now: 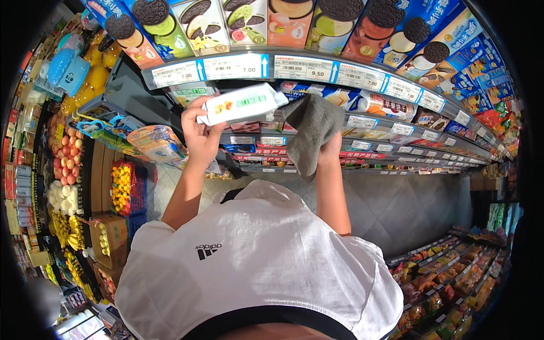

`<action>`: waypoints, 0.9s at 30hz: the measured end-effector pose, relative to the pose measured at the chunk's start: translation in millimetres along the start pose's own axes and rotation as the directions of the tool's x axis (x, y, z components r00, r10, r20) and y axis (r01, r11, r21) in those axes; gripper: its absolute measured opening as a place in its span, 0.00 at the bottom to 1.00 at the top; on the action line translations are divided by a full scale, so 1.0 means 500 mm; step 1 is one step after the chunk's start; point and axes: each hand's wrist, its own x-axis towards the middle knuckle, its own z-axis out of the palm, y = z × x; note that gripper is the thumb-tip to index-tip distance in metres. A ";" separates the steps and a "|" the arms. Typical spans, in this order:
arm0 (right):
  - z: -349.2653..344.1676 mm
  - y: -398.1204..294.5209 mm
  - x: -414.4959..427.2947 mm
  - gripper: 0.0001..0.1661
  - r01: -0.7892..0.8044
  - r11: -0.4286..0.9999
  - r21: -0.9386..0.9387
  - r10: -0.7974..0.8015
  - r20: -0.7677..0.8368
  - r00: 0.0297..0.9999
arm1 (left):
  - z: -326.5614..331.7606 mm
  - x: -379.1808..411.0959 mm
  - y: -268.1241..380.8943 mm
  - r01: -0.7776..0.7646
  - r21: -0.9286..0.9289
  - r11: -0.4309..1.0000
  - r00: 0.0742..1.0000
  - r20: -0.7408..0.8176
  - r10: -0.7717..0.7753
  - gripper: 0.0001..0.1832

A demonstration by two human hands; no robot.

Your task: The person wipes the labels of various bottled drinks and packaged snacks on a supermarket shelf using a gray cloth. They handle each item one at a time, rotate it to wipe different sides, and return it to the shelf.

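Note:
My left hand (203, 136) grips one end of a white snack package (242, 104) with green print and a small orange picture, held up in front of the shelves and blurred at its far end. A grey cloth (314, 127) hangs from my right hand (330, 146), draped over the fingers and hiding most of them. The tip of the package comes close to the cloth's upper left; whether they touch I cannot tell. Behind both, packaged wafers (293, 90) and a pack of biscuits (389, 106) lie on the shelf below the price labels.
A shelf edge with price labels (238, 68) runs across the top, sandwich-cookie boxes (329, 25) standing above it. Lower shelf tiers curve away right. At left are hanging packets (155, 142), a blue basket (139, 187) and fruit (67, 153). Bagged snacks (437, 276) fill racks at lower right.

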 end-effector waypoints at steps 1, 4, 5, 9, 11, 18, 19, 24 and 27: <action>-0.006 0.005 -0.006 0.23 -0.003 0.999 0.037 0.002 0.031 1.000 | 0.003 -0.011 0.014 0.009 -0.039 0.999 1.000 0.001 -0.009 0.19; -0.040 0.023 -0.041 0.26 0.010 0.994 0.112 -0.024 0.120 0.993 | 0.001 -0.043 0.035 0.139 -0.168 0.976 0.987 -0.061 -0.151 0.26; -0.047 0.023 -0.052 0.26 0.029 0.995 0.095 -0.041 0.130 0.991 | 0.001 -0.051 0.042 0.190 -0.217 0.957 0.974 -0.078 -0.211 0.27; 0.008 0.023 -0.116 0.30 0.416 0.752 -0.511 -0.212 0.410 0.887 | 0.014 -0.047 0.082 0.167 -0.280 0.945 0.979 -0.066 -0.192 0.31; 0.097 0.026 -0.143 0.31 0.568 0.306 -0.764 -0.228 0.520 0.823 | 0.024 -0.053 0.092 0.235 -0.269 0.934 0.962 -0.072 -0.262 0.30; 0.127 0.075 -0.155 0.22 0.536 0.541 -0.648 -0.323 0.428 0.844 | 0.066 -0.082 0.100 0.619 -0.474 0.626 0.749 0.115 -0.653 0.32; 0.126 0.078 -0.154 0.20 0.576 0.497 -0.649 -0.379 0.435 0.817 | 0.065 -0.088 0.096 0.634 -0.439 0.636 0.749 0.145 -0.647 0.32; 0.100 0.073 -0.137 0.13 0.606 0.278 -0.745 -0.585 0.369 0.722 | 0.065 -0.109 0.091 0.595 -0.286 0.751 0.800 0.122 -0.587 0.32; 0.099 0.062 -0.154 0.05 0.674 0.373 -0.638 -0.737 0.238 0.633 | 0.058 -0.105 0.105 0.483 -0.085 0.871 0.875 0.081 -0.478 0.30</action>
